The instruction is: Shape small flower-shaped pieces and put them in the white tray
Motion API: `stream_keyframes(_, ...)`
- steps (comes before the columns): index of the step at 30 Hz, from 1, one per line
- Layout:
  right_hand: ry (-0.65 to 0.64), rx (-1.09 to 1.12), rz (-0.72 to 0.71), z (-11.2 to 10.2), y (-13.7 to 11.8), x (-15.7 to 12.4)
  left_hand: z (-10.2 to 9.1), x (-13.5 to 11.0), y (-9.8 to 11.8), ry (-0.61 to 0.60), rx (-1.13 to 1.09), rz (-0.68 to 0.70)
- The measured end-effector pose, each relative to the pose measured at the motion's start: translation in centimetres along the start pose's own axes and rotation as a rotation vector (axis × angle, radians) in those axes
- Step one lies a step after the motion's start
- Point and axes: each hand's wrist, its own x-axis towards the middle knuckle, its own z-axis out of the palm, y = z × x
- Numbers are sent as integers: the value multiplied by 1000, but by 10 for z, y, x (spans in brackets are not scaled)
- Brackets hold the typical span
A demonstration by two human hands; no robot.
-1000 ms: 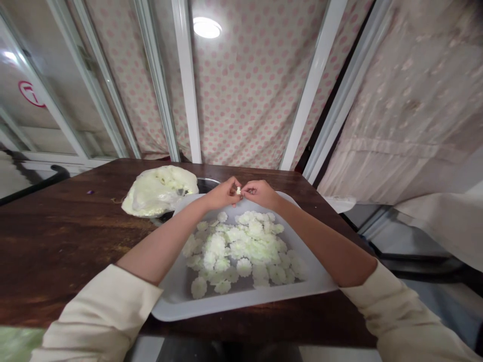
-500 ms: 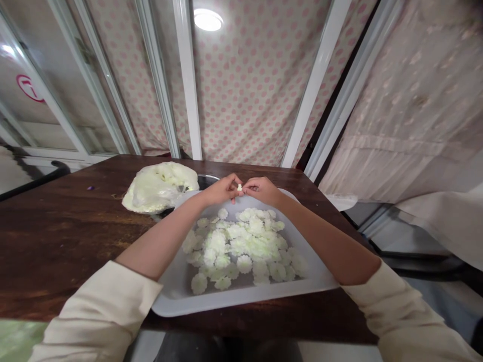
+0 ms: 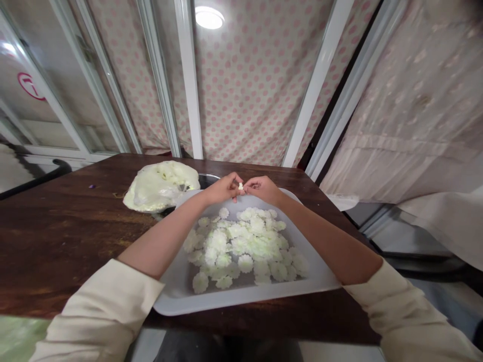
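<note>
Left hand [image 3: 223,190]: I see it pinching a small pale piece [image 3: 240,186] at the tray [image 3: 241,297]'s far edge.
Right hand [image 3: 264,188]: fingertips right beside piece, I can't tell if gripping.
Flower shapes [image 3: 246,245]: pale, heaped inside tray.
Plastic-wrapped bundle [image 3: 160,187]: far left.

A small cream-white piece [image 3: 240,186], apparently lumpy, sits pinched in the left hand [image 3: 225,189], just beside the right hand [image 3: 264,189].

Lighting: dim, indoor; round lamp [image 3: 210,18] glaring, reflected in glass; surface [image 3: 94,226] dark; edges stretched, softly blurred.
</note>
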Motion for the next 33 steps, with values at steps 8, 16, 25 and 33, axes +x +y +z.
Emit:
stream_keyframes(8, -48, 88, 61, -2, -3, -1, 1, 1, -2, 5, 50, 12)
stream_keyframes(16, -53, 125, 93, -2, -1, -1, 0, 1, -4, 0, 65, 20)
stream_keyframes(25, -23, 219, 132, 1, 1, -1, -1, 1, -6, 1, 91, 47)
stream_keyframes(33, -78, 282, 158, -1, -3, -3, -1, 1, -6, -9, 61, 52)
